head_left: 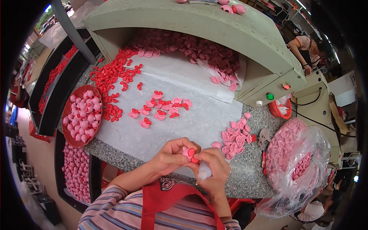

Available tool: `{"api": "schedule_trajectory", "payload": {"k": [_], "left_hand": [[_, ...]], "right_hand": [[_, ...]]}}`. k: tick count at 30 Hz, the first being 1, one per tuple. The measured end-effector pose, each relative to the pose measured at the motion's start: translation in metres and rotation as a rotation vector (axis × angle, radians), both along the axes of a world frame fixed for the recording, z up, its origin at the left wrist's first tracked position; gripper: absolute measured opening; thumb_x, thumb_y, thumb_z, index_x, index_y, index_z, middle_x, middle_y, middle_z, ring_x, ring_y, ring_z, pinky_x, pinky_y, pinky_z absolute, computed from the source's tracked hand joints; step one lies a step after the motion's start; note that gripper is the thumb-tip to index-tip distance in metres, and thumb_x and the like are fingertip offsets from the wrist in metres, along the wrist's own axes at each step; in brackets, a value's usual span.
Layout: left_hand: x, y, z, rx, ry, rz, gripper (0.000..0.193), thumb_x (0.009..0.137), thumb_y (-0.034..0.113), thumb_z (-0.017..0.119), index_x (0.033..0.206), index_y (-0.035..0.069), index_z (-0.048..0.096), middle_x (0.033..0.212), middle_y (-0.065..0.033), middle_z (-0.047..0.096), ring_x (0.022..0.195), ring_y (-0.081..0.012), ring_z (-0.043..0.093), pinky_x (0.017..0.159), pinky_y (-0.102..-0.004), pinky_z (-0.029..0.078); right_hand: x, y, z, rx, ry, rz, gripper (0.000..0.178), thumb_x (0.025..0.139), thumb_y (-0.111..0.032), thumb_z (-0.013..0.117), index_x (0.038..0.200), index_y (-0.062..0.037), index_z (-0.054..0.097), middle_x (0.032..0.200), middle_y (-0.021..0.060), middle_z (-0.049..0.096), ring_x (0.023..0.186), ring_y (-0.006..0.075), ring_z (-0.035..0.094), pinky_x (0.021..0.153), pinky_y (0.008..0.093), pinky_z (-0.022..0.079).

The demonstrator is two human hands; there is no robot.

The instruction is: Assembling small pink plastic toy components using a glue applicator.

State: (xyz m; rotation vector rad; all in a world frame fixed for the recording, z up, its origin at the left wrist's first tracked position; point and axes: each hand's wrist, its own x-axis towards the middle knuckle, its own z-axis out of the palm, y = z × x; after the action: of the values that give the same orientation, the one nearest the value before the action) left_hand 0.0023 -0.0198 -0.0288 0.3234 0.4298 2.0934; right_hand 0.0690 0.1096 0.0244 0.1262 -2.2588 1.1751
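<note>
In front of my chest, my left hand (171,154) pinches a small pink plastic part (186,151) with a red piece (191,152) against it. My right hand (216,164) meets it there, fingertips at the red piece, and its curled fingers hold a translucent white squeeze bottle (204,171). Beyond the hands, several pink shells with red pieces on them (161,107) lie on a white sheet (126,134). Loose red pieces (115,73) are heaped at the left of the sheet. A pile of pink shells (234,138) rests just right of my right hand.
A red basket (78,143) of round pink pieces stands at left, above a black bin of pink pieces (74,168). A pale green metal housing (184,19) arches over more shells. At right sits a plastic bag (285,153) of pink parts. A person (306,48) works farther off.
</note>
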Motion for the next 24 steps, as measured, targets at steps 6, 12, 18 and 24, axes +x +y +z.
{"api": "schedule_trajectory", "payload": {"k": [6,12,18,24], "left_hand": [[0.0000,0.0001,-0.0007,0.009,-0.005,-0.003,0.025,0.076,0.006,0.062,0.098,0.001,0.052,0.102,-0.0104,0.049,0.096,-0.0184,0.050,0.083,-0.0327,0.043],[-0.0001,-0.0001,-0.0018,0.019,-0.016,-0.013,0.025,0.076,0.007,0.062,0.098,0.002,0.051,0.101,-0.0103,0.049,0.095,-0.0184,0.050,0.082,-0.0330,0.043],[-0.0003,0.0002,-0.0033,0.035,-0.049,-0.033,0.026,0.077,0.008,0.062,0.100,0.002,0.051,0.101,-0.0102,0.049,0.094,-0.0190,0.051,0.082,-0.0337,0.044],[0.0010,0.0015,-0.0073,0.052,-0.059,-0.012,0.026,0.077,0.010,0.061,0.101,0.003,0.051,0.100,-0.0103,0.050,0.095,-0.0200,0.051,0.081,-0.0344,0.043]], "right_hand": [[-0.0004,-0.0001,-0.0017,-0.011,0.007,0.001,0.030,0.055,-0.005,0.074,0.081,-0.0045,0.058,0.075,0.0066,0.056,0.060,0.0181,0.058,0.048,0.0274,0.045],[-0.0001,-0.0005,-0.0017,-0.012,0.001,0.004,0.031,0.055,-0.005,0.074,0.081,-0.0048,0.058,0.076,0.0065,0.056,0.060,0.0184,0.057,0.048,0.0274,0.045],[-0.0010,-0.0004,-0.0026,0.019,0.012,-0.001,0.030,0.056,-0.006,0.074,0.082,-0.0053,0.058,0.075,0.0061,0.055,0.059,0.0183,0.057,0.046,0.0272,0.044],[-0.0034,-0.0006,-0.0026,0.061,0.021,-0.019,0.029,0.058,-0.009,0.076,0.081,-0.0062,0.058,0.073,0.0054,0.054,0.058,0.0173,0.057,0.046,0.0264,0.045]]}}
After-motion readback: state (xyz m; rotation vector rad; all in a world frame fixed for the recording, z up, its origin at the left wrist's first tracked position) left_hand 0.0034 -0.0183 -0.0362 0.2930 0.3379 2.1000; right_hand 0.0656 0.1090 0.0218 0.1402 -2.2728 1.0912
